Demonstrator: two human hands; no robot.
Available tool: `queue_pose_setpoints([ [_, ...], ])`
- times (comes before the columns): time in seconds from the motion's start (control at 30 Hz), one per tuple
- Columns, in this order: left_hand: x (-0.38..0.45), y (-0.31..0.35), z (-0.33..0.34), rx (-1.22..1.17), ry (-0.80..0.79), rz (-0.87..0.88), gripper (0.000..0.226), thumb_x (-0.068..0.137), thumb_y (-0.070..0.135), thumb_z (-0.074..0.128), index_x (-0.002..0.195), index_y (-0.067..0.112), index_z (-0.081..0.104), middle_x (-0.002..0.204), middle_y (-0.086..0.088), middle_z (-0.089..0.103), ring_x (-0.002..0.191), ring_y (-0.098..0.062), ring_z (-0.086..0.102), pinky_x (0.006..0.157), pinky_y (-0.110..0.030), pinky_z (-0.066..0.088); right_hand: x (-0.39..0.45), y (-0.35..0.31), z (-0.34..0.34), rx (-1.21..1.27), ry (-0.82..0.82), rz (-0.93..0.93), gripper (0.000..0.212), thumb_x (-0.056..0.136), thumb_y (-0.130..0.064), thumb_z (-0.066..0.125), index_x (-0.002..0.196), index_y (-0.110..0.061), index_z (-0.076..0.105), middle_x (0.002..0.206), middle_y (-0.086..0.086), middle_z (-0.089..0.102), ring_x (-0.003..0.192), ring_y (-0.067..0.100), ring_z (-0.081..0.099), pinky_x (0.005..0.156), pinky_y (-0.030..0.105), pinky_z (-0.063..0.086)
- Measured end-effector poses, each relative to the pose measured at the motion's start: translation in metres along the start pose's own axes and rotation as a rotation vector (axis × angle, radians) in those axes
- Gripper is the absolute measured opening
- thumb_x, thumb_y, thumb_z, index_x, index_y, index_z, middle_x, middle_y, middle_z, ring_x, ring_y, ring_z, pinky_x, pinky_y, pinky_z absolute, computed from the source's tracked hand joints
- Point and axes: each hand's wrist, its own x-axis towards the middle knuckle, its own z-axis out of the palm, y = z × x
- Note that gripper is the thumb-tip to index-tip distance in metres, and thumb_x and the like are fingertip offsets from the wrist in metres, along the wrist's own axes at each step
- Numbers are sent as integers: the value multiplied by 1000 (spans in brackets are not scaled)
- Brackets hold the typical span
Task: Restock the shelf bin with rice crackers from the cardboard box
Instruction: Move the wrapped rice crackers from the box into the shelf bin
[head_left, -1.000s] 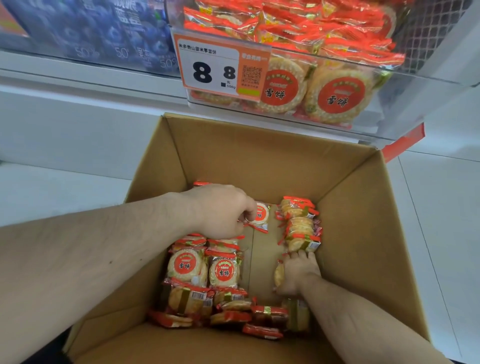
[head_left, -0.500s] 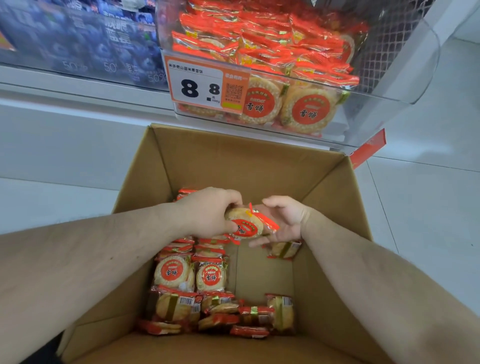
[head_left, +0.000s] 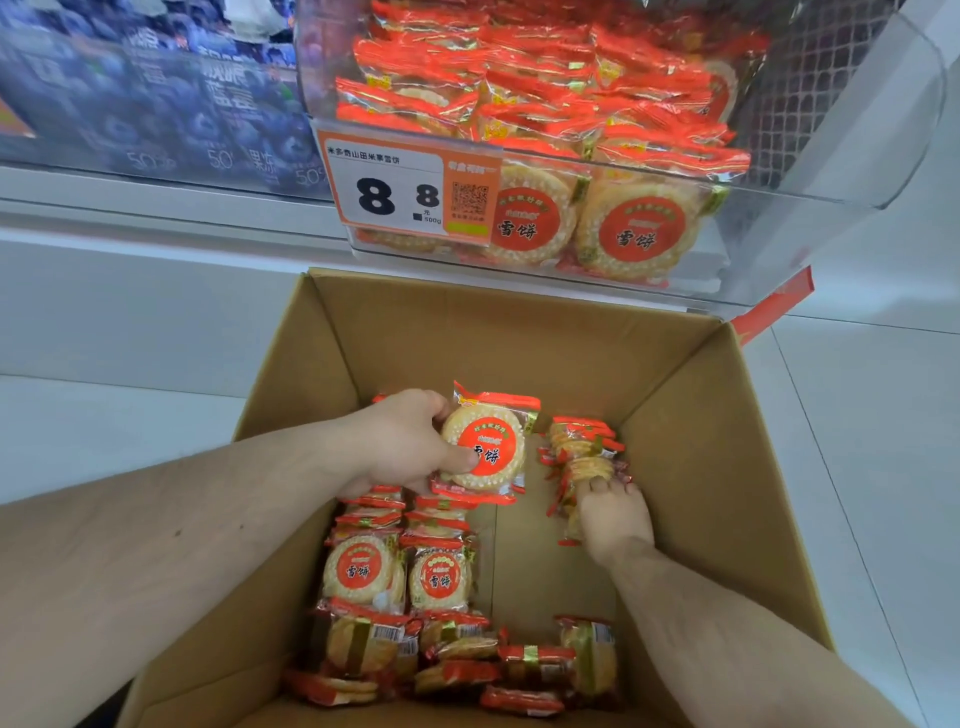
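Biggest risk imo: the right hand (head_left: 613, 519), at 3 o'clock in the brown cardboard box (head_left: 727, 467), has fingers curled over a loose row of orange-wrapped round rice crackers (head_left: 582, 457), which could spill on the lift. The left hand (head_left: 405, 447) pinches one cracker pack (head_left: 485, 449) upright at centre, clear plastic shelf bin (head_left: 831, 171) at 12 o'clock

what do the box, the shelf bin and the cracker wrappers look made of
Cardboard box: matte brown cardboard, with fold creases. Shelf bin: clear rigid plastic, probably acrylic; packets show through its glossy front. Cracker wrapper in the left hand: thin shiny plastic film, see-through over the cracker.
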Motion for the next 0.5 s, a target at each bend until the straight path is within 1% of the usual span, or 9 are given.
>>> queue_pose_setpoints([
  [0.07,1,-2,-1,-55,-7,-14,47,82,20,76,123,15,55,105,-1,71,91,-15,71,79,-35,60,0,-2,1,-50,16,-36,49,91,-15,51,139,-12,40,136,10,52,126,27,48,110,38,30],
  [0.13,0,-3,-3,-89,-9,-19,45,82,19,76,122,16,55,106,-1,71,92,-16,71,78,-35,60,-2,-4,2,-66,-21,-43,46,93,-20,51,138,-14,43,134,9,54,124,27,49,110,40,29],
  [0.23,-1,-1,-5,-108,3,2,40,83,15,75,119,17,56,104,-2,71,88,-16,70,72,-32,60,-5,-2,1,-74,-82,-67,41,94,-38,53,131,-20,52,133,7,54,124,26,47,110,38,29],
  [0.3,-3,2,-8,-115,14,14,39,84,13,73,118,18,56,104,-3,71,86,-16,70,70,-31,59,-6,1,-13,-37,-114,-51,48,91,-49,54,128,-20,56,133,8,54,123,26,47,107,36,32],
  [0.33,-5,4,-9,-117,21,24,38,84,13,73,118,17,55,103,-3,70,85,-16,70,69,-31,59,-6,4,-24,5,-92,-47,52,88,-55,56,126,-19,57,131,8,55,122,26,49,105,35,33],
  [0.37,-8,7,-11,-114,28,40,36,84,13,72,116,16,55,101,-4,69,83,-16,69,68,-31,59,-7,8,-40,43,-47,-68,55,85,-57,58,126,-20,57,129,7,57,121,26,50,103,33,35],
  [0.4,-12,11,-14,-103,35,59,35,84,13,72,114,15,56,99,-4,68,80,-15,68,67,-30,59,-11,13,-60,54,29,-118,56,83,-55,62,126,-20,56,126,6,57,118,26,52,99,33,37],
  [0.43,-17,15,-17,-82,42,81,33,83,14,73,112,14,56,96,-5,67,77,-15,66,65,-29,59,-16,19,-81,29,165,-205,53,79,-47,67,123,-20,57,118,7,58,111,27,54,93,34,40],
  [0.5,-29,24,-26,-23,60,138,28,83,14,73,106,13,57,92,-5,67,74,-15,66,62,-28,57,-32,30,-124,-26,474,-371,40,62,-26,77,99,-17,64,95,7,59,84,27,57,71,34,44],
])
